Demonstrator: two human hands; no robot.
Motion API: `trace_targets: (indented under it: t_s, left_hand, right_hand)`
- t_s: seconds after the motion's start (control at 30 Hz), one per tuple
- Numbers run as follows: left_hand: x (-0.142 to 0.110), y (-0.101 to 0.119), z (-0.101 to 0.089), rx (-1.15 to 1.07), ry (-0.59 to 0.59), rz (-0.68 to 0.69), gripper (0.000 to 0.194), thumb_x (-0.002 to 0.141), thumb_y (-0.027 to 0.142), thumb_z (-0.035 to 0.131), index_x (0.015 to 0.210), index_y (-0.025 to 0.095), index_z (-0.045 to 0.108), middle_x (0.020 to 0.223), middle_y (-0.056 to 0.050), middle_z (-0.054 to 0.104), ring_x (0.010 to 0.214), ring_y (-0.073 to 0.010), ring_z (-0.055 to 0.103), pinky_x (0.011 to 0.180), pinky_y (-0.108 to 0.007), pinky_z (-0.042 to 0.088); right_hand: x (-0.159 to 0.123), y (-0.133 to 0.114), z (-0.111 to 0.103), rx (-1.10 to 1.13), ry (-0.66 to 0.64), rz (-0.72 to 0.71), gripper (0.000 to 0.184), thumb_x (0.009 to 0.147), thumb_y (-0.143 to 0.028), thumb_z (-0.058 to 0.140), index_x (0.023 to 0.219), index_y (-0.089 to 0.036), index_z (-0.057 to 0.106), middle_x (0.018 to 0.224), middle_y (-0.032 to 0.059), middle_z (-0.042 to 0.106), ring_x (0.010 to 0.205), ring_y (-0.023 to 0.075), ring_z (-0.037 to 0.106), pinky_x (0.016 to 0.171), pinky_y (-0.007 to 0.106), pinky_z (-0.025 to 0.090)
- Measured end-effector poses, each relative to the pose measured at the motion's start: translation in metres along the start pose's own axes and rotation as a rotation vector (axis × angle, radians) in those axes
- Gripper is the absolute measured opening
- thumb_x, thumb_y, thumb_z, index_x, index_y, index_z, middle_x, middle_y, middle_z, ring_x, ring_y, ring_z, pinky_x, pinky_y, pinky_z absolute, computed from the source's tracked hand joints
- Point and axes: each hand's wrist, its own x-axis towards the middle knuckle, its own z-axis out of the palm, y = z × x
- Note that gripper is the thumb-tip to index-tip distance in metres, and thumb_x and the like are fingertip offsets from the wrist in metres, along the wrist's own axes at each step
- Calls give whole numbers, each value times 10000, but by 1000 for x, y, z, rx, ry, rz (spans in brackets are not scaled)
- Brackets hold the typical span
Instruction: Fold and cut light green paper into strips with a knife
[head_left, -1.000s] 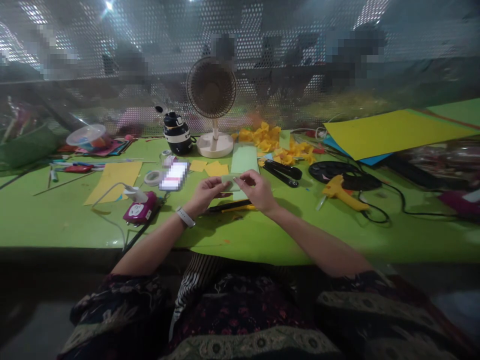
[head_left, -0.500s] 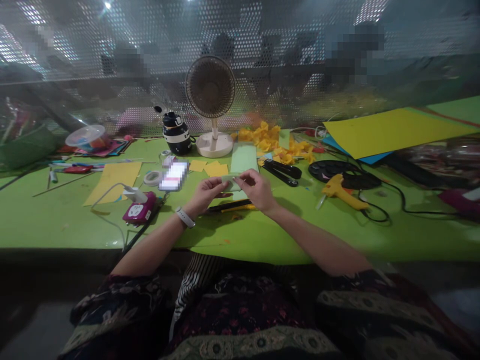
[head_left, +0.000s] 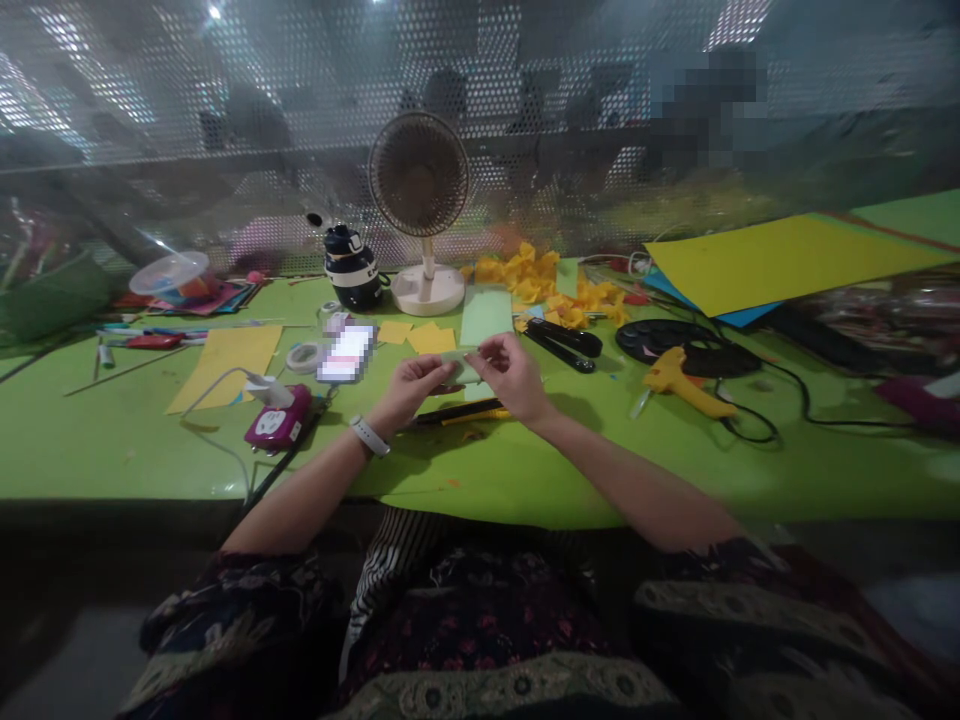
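Observation:
A small piece of pale green paper [head_left: 463, 368] is held up between my two hands above the table. My left hand [head_left: 416, 388] pinches its left end between thumb and fingers. At the right end, the fingertips of my right hand [head_left: 512, 376] close on the same piece. Just below them lies a black and yellow tool [head_left: 465, 411], partly covered by my hands; its kind is unclear. Behind the hands rests a larger pale green sheet [head_left: 486, 315]. Small yellow paper pieces [head_left: 431, 339] lie to its left, and a black stapler [head_left: 564, 343] to its right.
A yellow glue gun [head_left: 686, 385] with its cable lies at right, near a black palette-like plate [head_left: 660, 345]. At left are a phone [head_left: 346, 353], a tape roll [head_left: 304, 357] and a purple power adapter [head_left: 279, 418]. A fan [head_left: 427, 290], bottle [head_left: 352, 270] and yellow paper flowers [head_left: 525, 275] stand behind.
My right hand's fingers have shifted slightly up at the paper's right end. My left hand stays nearly still, and both keep hold of the green paper.

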Motion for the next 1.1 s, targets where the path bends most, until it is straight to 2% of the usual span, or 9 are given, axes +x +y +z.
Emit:
trace_targets:
  t_s: [0.1, 0.2, 0.4, 0.63, 0.87, 1.1]
  left_hand:
    - [0, 0, 1, -12, -7, 9, 471, 603, 538, 994, 792, 154, 794, 806, -21, 770, 736, -134, 712, 854, -362, 670]
    - [0, -1, 0, -23, -19, 15, 462, 614, 537, 990, 791, 160, 792, 807, -13, 769, 734, -125, 709, 860, -357, 668]
    - [1, -2, -1, -6, -33, 9, 442, 632, 523, 983, 793, 162, 785, 798, -9, 760, 743, -131, 706, 863, -368, 666]
    - [-1, 0, 0, 8, -25, -15, 339, 712, 426, 958, 798, 154, 776, 815, -22, 766, 767, -146, 719, 899, -402, 659]
    - [0, -1, 0, -3, -18, -24, 372, 657, 445, 981, 793, 157, 788, 820, -25, 770, 760, -148, 719, 884, -393, 658]
    - [-1, -1, 1, -6, -18, -18, 379, 661, 450, 981, 797, 153, 788, 799, -16, 760, 739, -133, 706, 876, -382, 662]
  right_hand:
    - [0, -2, 0, 54, -25, 52, 570, 725, -747, 806, 903, -244, 607, 826, 21, 675, 713, 175, 613, 649, 321, 518]
    - [0, -3, 0, 52, -77, 70, 538, 748, -740, 786, 853, -238, 622, 777, 9, 649, 673, 164, 567, 623, 320, 487]
    - [2, -1, 0, 83, -72, 56, 516, 745, -725, 785, 791, -235, 628, 744, -3, 634, 704, 171, 578, 703, 336, 509]
    - [2, -2, 0, 82, -69, 71, 533, 712, -741, 801, 755, -240, 626, 721, -6, 635, 687, 173, 566, 684, 335, 508]
    - [3, -1, 0, 58, -83, 58, 539, 740, -756, 768, 763, -238, 623, 723, -3, 621, 686, 170, 556, 664, 327, 495]
    - [2, -1, 0, 78, -85, 57, 532, 740, -735, 784, 757, -231, 617, 717, -11, 610, 686, 164, 556, 674, 323, 498]
